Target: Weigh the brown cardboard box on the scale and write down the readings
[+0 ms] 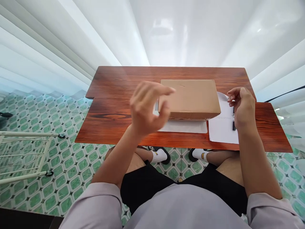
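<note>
A closed brown cardboard box (pixel 190 97) rests on a flat white object (pixel 186 127) with rounded corners, most of which it hides. My left hand (pixel 149 108) is raised at the box's left side, thumb and fingers curved with a gap between them and nothing in it. Over the right part of an open white notebook (pixel 220 127) hovers my right hand (pixel 244 109), its fingers loosely bent and holding nothing visible. A black pen (pixel 233 124) lies on the notebook, partly hidden by that hand.
The reddish-brown wooden table (pixel 109 117) has stepped edges at left and right. White curtains (pixel 181 35) hang behind it. On the green tiled floor (pixel 69 127) at the left stands a cream metal rack (pixel 26 156) on casters.
</note>
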{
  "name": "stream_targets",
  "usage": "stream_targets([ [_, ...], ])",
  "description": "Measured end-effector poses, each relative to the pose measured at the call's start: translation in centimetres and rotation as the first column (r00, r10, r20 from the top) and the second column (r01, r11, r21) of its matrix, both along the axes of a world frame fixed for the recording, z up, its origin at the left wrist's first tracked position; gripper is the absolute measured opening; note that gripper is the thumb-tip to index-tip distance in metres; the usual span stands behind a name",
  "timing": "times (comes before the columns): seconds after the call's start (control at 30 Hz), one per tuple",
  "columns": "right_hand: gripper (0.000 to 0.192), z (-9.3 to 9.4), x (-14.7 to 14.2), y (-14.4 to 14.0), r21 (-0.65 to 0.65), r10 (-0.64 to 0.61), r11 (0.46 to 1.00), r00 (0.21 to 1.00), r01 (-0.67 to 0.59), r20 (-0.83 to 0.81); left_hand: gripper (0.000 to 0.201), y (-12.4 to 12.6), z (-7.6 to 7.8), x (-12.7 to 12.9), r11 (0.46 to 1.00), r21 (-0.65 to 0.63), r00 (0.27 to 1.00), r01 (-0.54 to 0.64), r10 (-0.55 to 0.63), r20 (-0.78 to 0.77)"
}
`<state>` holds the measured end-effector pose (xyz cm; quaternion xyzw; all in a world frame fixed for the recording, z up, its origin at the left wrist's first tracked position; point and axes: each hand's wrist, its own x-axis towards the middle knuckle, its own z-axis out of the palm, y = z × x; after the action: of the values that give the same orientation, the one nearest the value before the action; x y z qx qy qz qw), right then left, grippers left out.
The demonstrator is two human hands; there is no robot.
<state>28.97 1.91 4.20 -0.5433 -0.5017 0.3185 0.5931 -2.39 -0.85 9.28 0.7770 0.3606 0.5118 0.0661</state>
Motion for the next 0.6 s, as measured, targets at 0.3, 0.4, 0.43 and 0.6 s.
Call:
stream_targets([
  [0.3, 0.034, -0.2, -1.6, 5.3, -0.067, -0.02, 0.998, 1.0, 0.021, 0.016, 0.024, -2.9, -3.0, 9.4, 0.762, 0.241, 0.745, 0.601, -0.423, -0.516],
  [0.4, 0.037, -1.1, -2.1, 6.6, -0.085, -0.076, 0.993, 0.997, 0.077, 0.019, 0.025, -4.2, -6.2, 11.3, 0.708, 0.104, 0.599, 0.698, -0.499, -0.626],
  [0.43, 0.038, -1.5, -2.1, 7.0, -0.076, -0.104, 0.992, 0.994, 0.105, 0.028, 0.024, -4.5, -7.2, 11.8, 0.689, 0.052, 0.543, 0.723, -0.52, -0.659],
  [0.6, 0.051, -3.9, -0.6, 8.0, -0.053, -0.223, 0.97, 0.959, 0.235, 0.173, 0.036, -5.7, -11.5, 12.7, 0.677, -0.069, 0.363, 0.733, -0.475, -0.802],
])
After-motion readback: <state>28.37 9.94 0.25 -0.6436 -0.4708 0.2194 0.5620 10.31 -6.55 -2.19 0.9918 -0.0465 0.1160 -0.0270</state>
